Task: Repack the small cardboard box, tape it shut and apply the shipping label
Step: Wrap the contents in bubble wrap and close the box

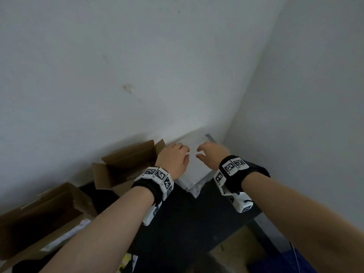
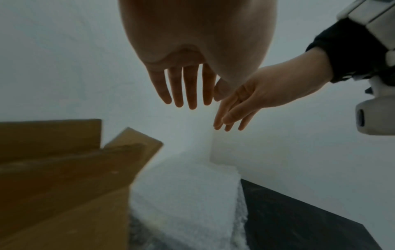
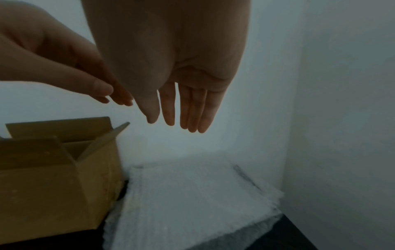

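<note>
A dark bench (image 1: pixel 197 223) sits in a white corner. Both hands, left (image 1: pixel 174 160) and right (image 1: pixel 211 156), hang open, holding nothing, over white foam (image 3: pixel 192 194).

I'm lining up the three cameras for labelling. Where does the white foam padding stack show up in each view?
Head: white foam padding stack at centre, in the wall corner, under both hands.
Left wrist: lower centre, right of the open cardboard box, below the fingers.
Right wrist: lower centre-right, right of the box, below the fingers.
Shared landmark: the open cardboard box, directly left of the foam in all three.
</note>
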